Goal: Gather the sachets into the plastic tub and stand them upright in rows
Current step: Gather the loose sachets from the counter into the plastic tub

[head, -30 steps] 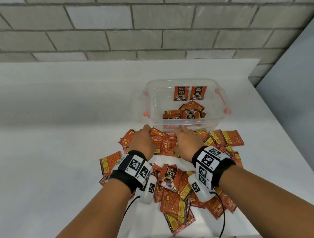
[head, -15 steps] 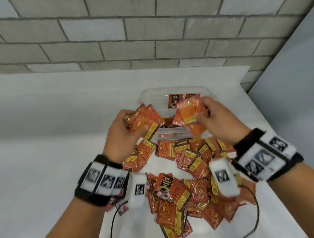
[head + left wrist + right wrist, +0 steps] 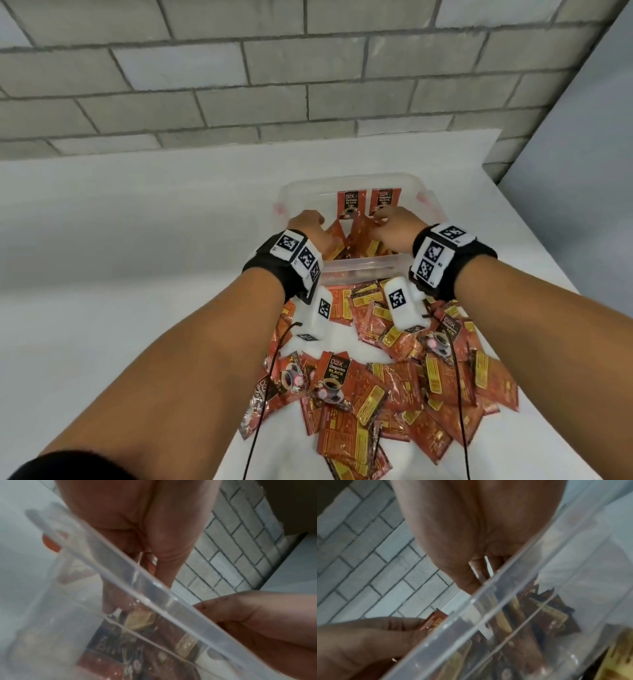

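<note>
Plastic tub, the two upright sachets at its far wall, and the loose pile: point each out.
plastic tub (image 3: 363, 268), head view, near rim.
upright sachets (image 3: 347, 205), head view, face of the left one.
loose pile (image 3: 404, 383), head view, a sachet mid-pile.

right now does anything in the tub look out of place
Yes. Only two sachets stand upright against the far wall of the tub; the sachets under both hands lie in a tilted jumble, not in rows.

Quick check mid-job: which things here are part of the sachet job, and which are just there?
Job:
- tub
- sachets in tub
- loose sachets on table
- left hand, right hand, both holding sachets in the tub

Just there:
- brick wall
- wrist cables
</note>
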Demonstrator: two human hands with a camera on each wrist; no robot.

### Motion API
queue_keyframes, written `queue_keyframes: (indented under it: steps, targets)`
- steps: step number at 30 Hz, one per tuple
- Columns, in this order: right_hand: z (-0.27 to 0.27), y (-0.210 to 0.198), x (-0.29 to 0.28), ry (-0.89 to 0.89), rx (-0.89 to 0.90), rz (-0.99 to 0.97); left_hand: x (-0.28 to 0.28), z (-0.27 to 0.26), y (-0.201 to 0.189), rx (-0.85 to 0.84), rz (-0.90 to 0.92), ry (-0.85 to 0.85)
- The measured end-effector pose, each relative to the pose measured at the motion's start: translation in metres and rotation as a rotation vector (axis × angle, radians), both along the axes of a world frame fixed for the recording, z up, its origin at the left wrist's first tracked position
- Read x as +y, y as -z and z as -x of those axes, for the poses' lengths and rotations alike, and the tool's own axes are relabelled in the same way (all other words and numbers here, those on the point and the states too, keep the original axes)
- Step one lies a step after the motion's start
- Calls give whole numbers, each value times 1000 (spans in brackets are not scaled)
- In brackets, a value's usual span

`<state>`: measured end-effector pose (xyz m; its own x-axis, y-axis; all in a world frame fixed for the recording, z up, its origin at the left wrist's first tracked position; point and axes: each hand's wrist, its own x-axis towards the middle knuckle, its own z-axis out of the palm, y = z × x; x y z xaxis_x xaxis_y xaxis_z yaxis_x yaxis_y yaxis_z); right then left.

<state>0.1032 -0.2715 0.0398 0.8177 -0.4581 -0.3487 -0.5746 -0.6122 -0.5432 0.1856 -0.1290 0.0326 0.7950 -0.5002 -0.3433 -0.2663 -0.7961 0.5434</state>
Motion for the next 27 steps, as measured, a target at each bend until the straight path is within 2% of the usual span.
queue_keyframes:
  steps: [3, 5, 8, 10, 14, 18, 22, 27]
  targets:
    - [11, -2, -4, 19, -23, 51, 8, 4, -9, 4, 43, 65]
    - [24, -9, -4, 64, -140, 31, 22, 8, -19, -21, 153, 58]
    - [47, -15, 2, 109, -312, 25, 64, 21, -28, -51, 413, -70]
    - [59, -14, 13, 75, -350, 22, 98, 28, -24, -20, 450, -163]
    - [61, -14, 47, -54, -323, -17, 151, 41, 2, 118, 246, -233]
    - [48, -3, 87, -290, -244, 57, 192, 53, 20, 106, 99, -279]
    - [38, 7, 129, -505, -290, 154, 224, 67, 30, 115, -7, -351]
    - [28, 17, 171, -840, 32, 200, 235, 94, 45, 164, -36, -404]
